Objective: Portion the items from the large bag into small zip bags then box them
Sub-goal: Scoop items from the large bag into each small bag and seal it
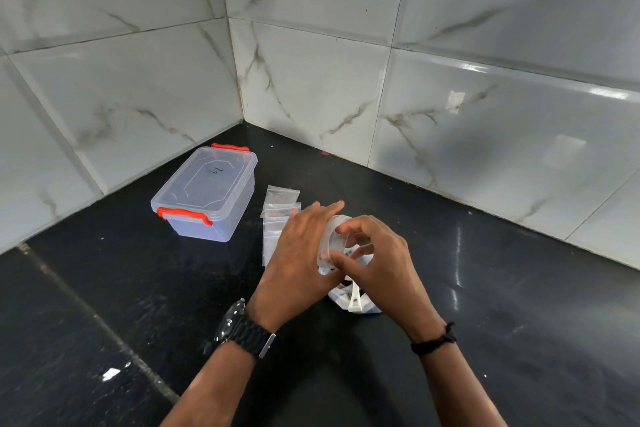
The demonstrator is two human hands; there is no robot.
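Both my hands meet above the black counter, holding one small clear zip bag [333,238] between them. My left hand [300,260] supports it from the left with fingers mostly straight and thumb against it. My right hand [377,260] pinches its top edge with thumb and curled fingers. Below my hands lies the large clear bag [353,302] with a white strip and small dark items inside, partly hidden by my right hand. A row of small zip bags [278,215] lies flat just beyond my left hand. The clear plastic box [207,194] with orange latches stands lid-on at the left.
The black stone counter [502,288] runs into a corner of white marble-look tiled walls [311,80]. A pale seam crosses the counter at the lower left, with a small white scrap [111,373] beside it. I wear a black watch on the left wrist and a black band on the right.
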